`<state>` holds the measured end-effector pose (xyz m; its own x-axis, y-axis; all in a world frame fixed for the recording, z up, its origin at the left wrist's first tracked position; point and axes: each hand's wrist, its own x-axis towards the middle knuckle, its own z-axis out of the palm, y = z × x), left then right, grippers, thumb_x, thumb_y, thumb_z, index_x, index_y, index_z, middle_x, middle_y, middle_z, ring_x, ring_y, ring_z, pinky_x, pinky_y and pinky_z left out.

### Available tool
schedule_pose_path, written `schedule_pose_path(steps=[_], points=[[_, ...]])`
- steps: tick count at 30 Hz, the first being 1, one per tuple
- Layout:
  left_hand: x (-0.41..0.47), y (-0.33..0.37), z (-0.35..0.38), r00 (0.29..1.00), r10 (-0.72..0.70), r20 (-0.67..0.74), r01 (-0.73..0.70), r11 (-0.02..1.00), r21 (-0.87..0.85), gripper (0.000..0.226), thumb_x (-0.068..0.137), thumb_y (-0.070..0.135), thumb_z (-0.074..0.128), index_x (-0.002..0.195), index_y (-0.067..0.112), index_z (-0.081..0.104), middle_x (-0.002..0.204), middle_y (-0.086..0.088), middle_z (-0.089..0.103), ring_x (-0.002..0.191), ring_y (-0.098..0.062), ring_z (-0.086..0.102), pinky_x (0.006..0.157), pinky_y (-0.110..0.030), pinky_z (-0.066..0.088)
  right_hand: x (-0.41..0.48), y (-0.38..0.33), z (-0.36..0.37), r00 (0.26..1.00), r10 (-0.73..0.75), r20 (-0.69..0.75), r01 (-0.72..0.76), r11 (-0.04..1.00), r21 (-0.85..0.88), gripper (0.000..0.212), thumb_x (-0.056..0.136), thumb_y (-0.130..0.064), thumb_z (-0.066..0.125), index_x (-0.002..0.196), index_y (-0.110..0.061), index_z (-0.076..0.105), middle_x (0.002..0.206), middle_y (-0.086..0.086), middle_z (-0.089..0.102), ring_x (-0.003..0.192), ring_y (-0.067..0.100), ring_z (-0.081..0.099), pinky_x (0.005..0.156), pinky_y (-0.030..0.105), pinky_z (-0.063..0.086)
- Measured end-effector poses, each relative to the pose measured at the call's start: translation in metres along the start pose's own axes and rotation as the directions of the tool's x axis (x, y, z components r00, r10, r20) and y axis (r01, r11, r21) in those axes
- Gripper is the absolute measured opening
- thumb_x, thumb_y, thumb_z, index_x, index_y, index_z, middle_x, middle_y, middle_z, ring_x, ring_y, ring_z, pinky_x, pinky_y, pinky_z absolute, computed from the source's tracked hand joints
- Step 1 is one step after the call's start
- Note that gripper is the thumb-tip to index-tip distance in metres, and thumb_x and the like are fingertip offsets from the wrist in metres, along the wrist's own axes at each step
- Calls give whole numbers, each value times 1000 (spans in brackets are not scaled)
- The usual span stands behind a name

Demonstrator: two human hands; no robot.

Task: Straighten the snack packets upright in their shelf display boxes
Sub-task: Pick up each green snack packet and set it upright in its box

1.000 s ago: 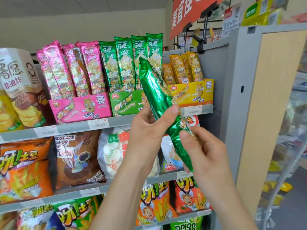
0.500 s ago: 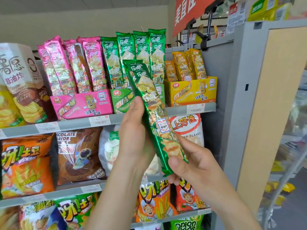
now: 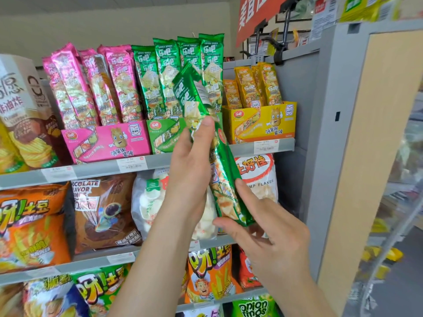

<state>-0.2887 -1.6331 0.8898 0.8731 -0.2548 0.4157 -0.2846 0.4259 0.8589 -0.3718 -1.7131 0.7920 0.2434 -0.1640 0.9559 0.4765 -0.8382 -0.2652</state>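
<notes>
Holding one long green foil snack packet [image 3: 219, 156] tilted in front of the top shelf [image 3: 96, 171], clear of its green cardboard display box [image 3: 164, 138], presumably for turning face-out before reinsertion. Left hand [image 3: 194, 165] clamping the packet's middle, thumb across the front. Right hand [image 3: 270, 232] supporting the lower end, fingers spread, loosely touching. Standing upright in the box behind: remaining green packets [image 3: 164, 74].

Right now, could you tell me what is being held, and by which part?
The left hand grips the green snack packet mid-length; the right hand supports its bottom end.
</notes>
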Motion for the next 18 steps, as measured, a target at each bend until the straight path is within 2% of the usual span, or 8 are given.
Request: schedule_pose_path(steps=[2, 4, 5, 8, 11, 14, 16, 18], points=[[-2, -1, 2, 999, -1, 45, 1, 1000, 15, 107, 61, 67, 69, 147, 12, 36, 142, 4, 53, 126, -6, 53, 109, -38, 41, -2, 5, 1, 999, 31, -35, -32, 999, -44, 54, 83, -43, 70, 127, -15, 57, 60, 3, 61, 49, 11, 48, 44, 30, 46], [-2, -5, 0, 998, 29, 60, -31, 999, 42, 92, 63, 58, 75, 140, 22, 42, 117, 17, 67, 104, 6, 63, 89, -22, 52, -3, 8, -1, 990, 132, -56, -133, 991, -28, 55, 82, -44, 70, 131, -21, 56, 56, -2, 60, 48, 11, 39, 43, 27, 43], [-1, -6, -2, 995, 66, 74, -71, 995, 65, 74, 62, 53, 78, 125, 30, 48, 102, 18, 72, 94, 5, 67, 78, -18, 54, -3, 9, -3, 983, 179, -44, -179, 984, 1, 57, 82, -44, 69, 133, -24, 55, 61, -4, 64, 48, 10, 43, 43, 26, 44], [1, -6, -7, 990, 135, 35, -137, 986, 97, 60, 61, 42, 84, 109, 33, 51, 93, 4, 76, 88, -10, 71, 71, -28, 57, -1, 8, -10, 964, 262, 47, -266, 954, 139, 54, 85, -48, 67, 136, -38, 52, 86, -16, 69, 54, 5, 58, 50, 20, 50], [-1, -5, -7, 990, 141, 8, -141, 985, 98, 44, 72, 33, 76, 109, 31, 53, 80, 4, 74, 73, -12, 68, 71, -39, 57, 5, 5, -14, 933, 354, 70, -355, 866, 352, 26, 87, -51, 65, 110, -39, 70, 66, -11, 62, 54, 5, 52, 52, 18, 45], [-5, -5, -4, 995, 55, 84, -51, 997, -56, 54, 82, 23, 73, 129, 12, 51, 103, -12, 73, 89, -27, 68, 85, -56, 54, 12, 8, -15, 863, 495, 102, -486, 758, 434, 15, 80, -43, 72, 80, -30, 65, 71, -6, 59, 65, 16, 55, 59, 21, 46], [-4, -6, -4, 987, 23, 158, 7, 983, -186, 53, 86, 20, 64, 133, 2, 46, 118, -20, 65, 100, -37, 62, 89, -57, 51, 12, 11, -14, 811, 543, 216, -572, 662, 484, 20, 76, -36, 75, 82, -32, 56, 83, -10, 62, 81, 12, 63, 66, 16, 50], [-3, -6, -3, 970, 28, 243, 39, 963, -267, 42, 89, 18, 55, 126, 2, 51, 116, -19, 63, 101, -38, 61, 83, -48, 53, 11, 13, -13, 773, 537, 337, -631, 605, 485, 23, 78, -36, 73, 95, -34, 57, 98, -9, 69, 96, 15, 66, 72, 21, 54]])
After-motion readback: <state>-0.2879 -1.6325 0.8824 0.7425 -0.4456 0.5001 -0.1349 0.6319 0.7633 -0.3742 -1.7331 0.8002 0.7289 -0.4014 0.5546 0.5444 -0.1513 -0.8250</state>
